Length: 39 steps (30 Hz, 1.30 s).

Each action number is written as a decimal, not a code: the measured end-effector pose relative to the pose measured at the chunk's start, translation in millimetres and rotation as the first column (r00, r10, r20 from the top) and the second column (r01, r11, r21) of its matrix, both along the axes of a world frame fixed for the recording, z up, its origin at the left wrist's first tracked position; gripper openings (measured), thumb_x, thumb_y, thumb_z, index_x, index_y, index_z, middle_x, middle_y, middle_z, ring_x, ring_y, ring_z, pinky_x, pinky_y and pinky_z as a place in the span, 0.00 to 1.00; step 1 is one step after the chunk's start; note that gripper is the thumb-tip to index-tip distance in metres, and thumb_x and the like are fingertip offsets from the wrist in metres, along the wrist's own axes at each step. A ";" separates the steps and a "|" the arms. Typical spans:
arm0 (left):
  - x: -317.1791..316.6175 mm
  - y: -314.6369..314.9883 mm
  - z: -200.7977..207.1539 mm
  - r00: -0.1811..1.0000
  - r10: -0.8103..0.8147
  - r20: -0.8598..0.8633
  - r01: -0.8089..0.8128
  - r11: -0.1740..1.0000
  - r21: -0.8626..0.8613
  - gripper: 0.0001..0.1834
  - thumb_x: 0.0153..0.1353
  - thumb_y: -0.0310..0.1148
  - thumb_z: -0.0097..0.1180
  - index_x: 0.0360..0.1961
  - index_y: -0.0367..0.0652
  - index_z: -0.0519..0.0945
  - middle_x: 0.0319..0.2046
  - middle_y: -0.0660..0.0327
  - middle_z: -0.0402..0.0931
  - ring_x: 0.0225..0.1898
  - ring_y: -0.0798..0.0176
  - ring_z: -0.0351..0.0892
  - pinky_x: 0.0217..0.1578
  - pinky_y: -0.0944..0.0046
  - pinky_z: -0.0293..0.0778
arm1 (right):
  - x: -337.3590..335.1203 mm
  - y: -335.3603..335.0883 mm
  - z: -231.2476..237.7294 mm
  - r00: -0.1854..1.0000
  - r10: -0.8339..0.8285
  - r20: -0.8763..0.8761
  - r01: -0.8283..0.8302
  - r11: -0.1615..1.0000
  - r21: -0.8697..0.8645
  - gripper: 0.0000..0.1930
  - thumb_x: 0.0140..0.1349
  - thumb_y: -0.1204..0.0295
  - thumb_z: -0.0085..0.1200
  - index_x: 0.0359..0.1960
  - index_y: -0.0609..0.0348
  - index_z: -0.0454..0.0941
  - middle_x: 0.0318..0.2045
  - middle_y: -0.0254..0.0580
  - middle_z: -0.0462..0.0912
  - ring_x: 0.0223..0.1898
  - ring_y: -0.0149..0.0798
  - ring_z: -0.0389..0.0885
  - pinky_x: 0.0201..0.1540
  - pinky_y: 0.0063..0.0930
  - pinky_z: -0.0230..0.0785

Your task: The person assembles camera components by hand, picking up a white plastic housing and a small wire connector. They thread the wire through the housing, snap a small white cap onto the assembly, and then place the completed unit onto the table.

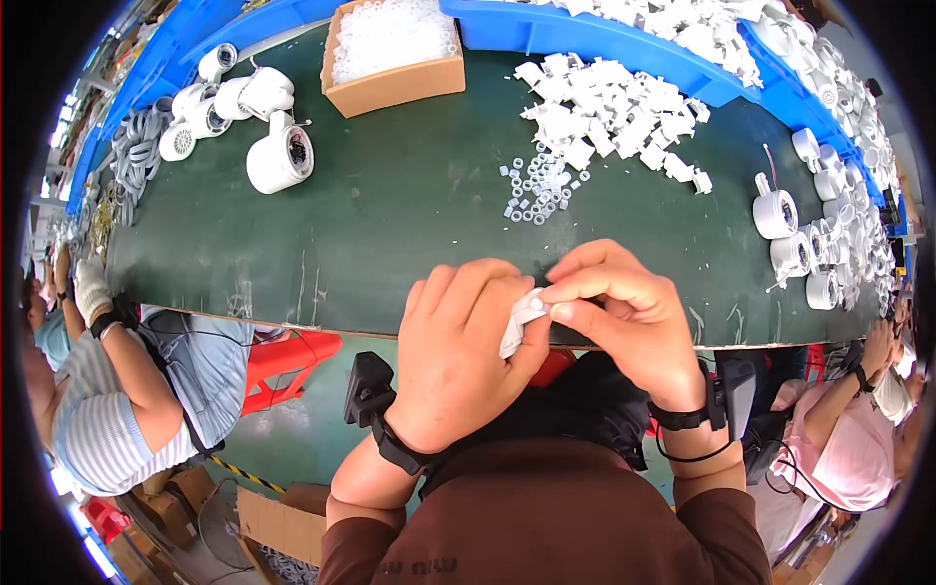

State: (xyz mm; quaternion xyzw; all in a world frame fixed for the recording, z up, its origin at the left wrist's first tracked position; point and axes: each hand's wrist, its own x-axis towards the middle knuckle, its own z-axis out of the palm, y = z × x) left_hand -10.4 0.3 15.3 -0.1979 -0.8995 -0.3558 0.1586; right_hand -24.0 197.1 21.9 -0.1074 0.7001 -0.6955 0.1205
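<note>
My left hand (468, 336) is closed round a small white plastic part (518, 327), whose upper end sticks out between thumb and forefinger. From the right, my right hand (624, 312) meets that end with thumb and forefinger pinched together. A tiny pale spot shows at their tips; whether it is a separate piece is too small to tell. Both hands are at the near table edge. Ahead of them lie a loose cluster of small translucent rings (538, 187) and a heap of similar white plastic parts (609, 112).
A cardboard box (395, 96) of translucent pieces stands at the back of the green table (390, 244). Blue bins (604, 44) line the far side. White round housings (281, 161) sit at left, more housings (777, 214) at right. Co-workers sit on both sides.
</note>
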 end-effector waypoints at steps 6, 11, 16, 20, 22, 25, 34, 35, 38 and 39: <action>-0.5 0.1 -9.1 0.997 -0.003 -0.071 0.005 0.999 0.039 0.21 0.47 0.25 0.70 0.43 0.42 0.77 0.42 0.57 0.79 0.40 0.50 0.78 0.40 0.54 0.71 | -2.9 -6.7 -3.6 0.954 0.085 0.287 0.007 0.953 -0.304 0.06 0.67 0.83 0.59 0.45 0.66 0.82 0.48 0.44 0.84 0.49 0.33 0.83 0.52 0.28 0.78; 0.6 1.6 -10.2 0.998 -0.005 -0.070 0.007 0.999 0.039 0.23 0.46 0.24 0.70 0.43 0.43 0.75 0.42 0.57 0.79 0.40 0.50 0.78 0.41 0.54 0.72 | -3.8 -15.0 6.7 0.932 0.058 0.359 0.021 0.977 -0.212 0.04 0.68 0.82 0.58 0.43 0.63 0.80 0.47 0.42 0.84 0.49 0.32 0.83 0.52 0.28 0.77; 0.8 4.7 -13.4 0.990 0.055 -0.126 -0.041 0.993 0.106 0.22 0.46 0.22 0.71 0.42 0.44 0.75 0.42 0.57 0.79 0.39 0.51 0.77 0.40 0.56 0.71 | 0.7 -23.9 6.7 0.929 -0.039 0.369 0.133 0.964 -0.232 0.05 0.68 0.82 0.57 0.43 0.63 0.80 0.47 0.43 0.85 0.48 0.32 0.83 0.53 0.29 0.77; 2.9 1.9 -16.3 0.983 0.041 -0.179 -0.018 0.992 0.127 0.20 0.46 0.22 0.71 0.40 0.45 0.76 0.40 0.58 0.80 0.36 0.53 0.77 0.37 0.56 0.70 | 2.5 -23.9 3.4 0.947 -0.041 0.317 0.132 0.953 -0.271 0.06 0.70 0.81 0.56 0.46 0.66 0.80 0.44 0.38 0.84 0.43 0.25 0.81 0.44 0.21 0.75; 3.0 0.9 -14.1 0.984 0.040 -0.171 -0.019 0.992 0.122 0.20 0.46 0.22 0.71 0.39 0.45 0.76 0.39 0.58 0.80 0.36 0.53 0.77 0.36 0.56 0.70 | 3.8 -23.9 1.5 0.952 -0.045 0.302 0.130 0.954 -0.269 0.06 0.71 0.82 0.55 0.47 0.66 0.80 0.44 0.38 0.84 0.44 0.24 0.81 0.44 0.21 0.74; 1.3 -1.3 -14.3 0.988 0.008 -0.156 0.011 0.993 0.118 0.19 0.45 0.21 0.71 0.38 0.45 0.76 0.38 0.58 0.80 0.36 0.53 0.77 0.36 0.56 0.70 | 7.7 -24.9 -9.3 0.964 -0.047 0.261 0.114 0.962 -0.249 0.06 0.72 0.81 0.54 0.47 0.66 0.79 0.44 0.38 0.84 0.45 0.24 0.80 0.46 0.21 0.74; -24.7 -56.9 -8.9 0.899 0.372 -0.229 -0.419 0.885 -0.206 0.37 0.61 0.38 0.68 0.69 0.39 0.68 0.68 0.45 0.63 0.71 0.40 0.57 0.68 0.45 0.54 | -1.1 24.4 -3.9 0.834 -0.142 -0.534 0.375 0.855 0.358 0.09 0.64 0.77 0.63 0.45 0.60 0.83 0.52 0.45 0.83 0.55 0.44 0.80 0.58 0.36 0.72; -25.4 -72.3 -14.3 0.838 0.477 -0.266 -0.531 0.825 -0.194 0.40 0.64 0.41 0.65 0.72 0.37 0.63 0.71 0.44 0.58 0.72 0.40 0.53 0.69 0.44 0.52 | -8.2 42.1 0.7 0.726 -0.114 -0.678 0.544 0.698 0.465 0.11 0.61 0.75 0.65 0.45 0.58 0.83 0.52 0.46 0.83 0.57 0.48 0.78 0.61 0.39 0.69; -15.1 -87.9 -8.3 0.811 0.491 -0.319 -0.546 0.830 -0.109 0.30 0.66 0.34 0.63 0.66 0.36 0.69 0.65 0.45 0.67 0.68 0.43 0.59 0.65 0.46 0.57 | -29.4 119.4 5.7 0.556 -0.131 -0.821 0.830 0.141 0.540 0.27 0.63 0.59 0.66 0.61 0.55 0.74 0.58 0.45 0.77 0.61 0.53 0.71 0.67 0.50 0.52; -8.7 -88.7 -10.0 0.863 0.441 -0.247 -0.475 0.875 -0.096 0.24 0.66 0.30 0.62 0.61 0.36 0.74 0.59 0.47 0.73 0.62 0.45 0.66 0.61 0.48 0.62 | -36.1 146.3 -3.2 0.487 -0.083 -0.869 0.859 -0.135 0.494 0.32 0.62 0.52 0.65 0.64 0.54 0.72 0.60 0.47 0.76 0.63 0.55 0.69 0.67 0.52 0.52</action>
